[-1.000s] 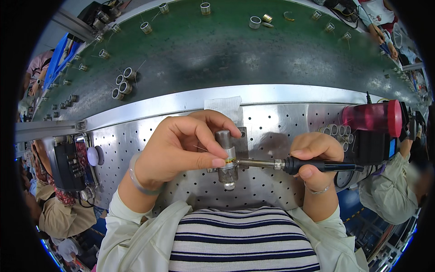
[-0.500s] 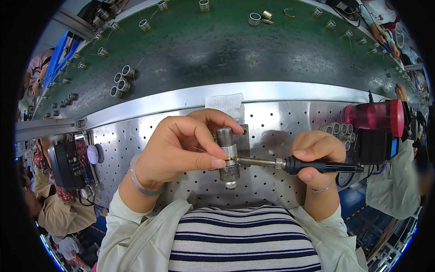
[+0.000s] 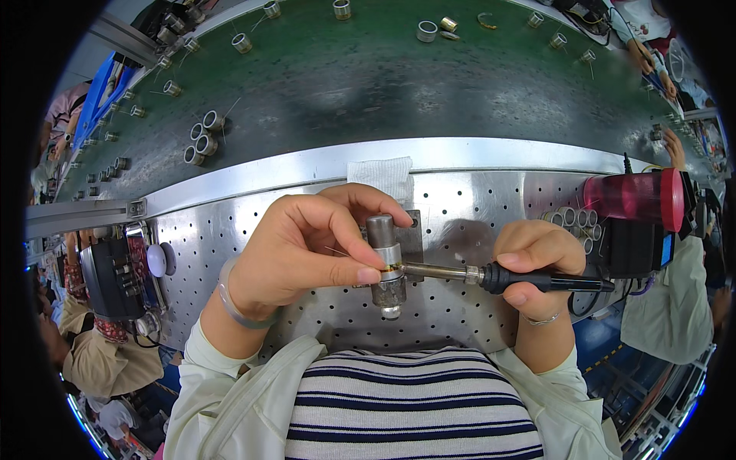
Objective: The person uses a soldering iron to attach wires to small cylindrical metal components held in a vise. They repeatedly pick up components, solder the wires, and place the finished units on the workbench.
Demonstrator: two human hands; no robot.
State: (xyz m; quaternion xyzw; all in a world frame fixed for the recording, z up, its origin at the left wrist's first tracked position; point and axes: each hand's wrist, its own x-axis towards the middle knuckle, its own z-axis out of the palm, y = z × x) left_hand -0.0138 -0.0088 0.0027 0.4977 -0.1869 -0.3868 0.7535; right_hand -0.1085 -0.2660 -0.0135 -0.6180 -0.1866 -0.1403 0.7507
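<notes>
A dark metal post stands tilted before me with a silver ring around it. My left hand is closed in a pinch, thumb and index fingertip against the ring's left side. A thin wire sticks out from between those fingers. My right hand grips the black handle of a soldering iron. The iron's tip meets the ring's right side at a yellowish band. A small metal plate lies behind the post, partly hidden by it.
Several silver rings stand grouped beside a red container at the right. Beyond the perforated metal table runs a green conveyor belt bearing more rings. A folded white cloth lies at the table's far edge. Co-workers sit on both sides.
Rings on the belt have shifted slightly to the left. At the far right a co-worker's hand has moved beside the belt. My hands and the iron have hardly moved.
</notes>
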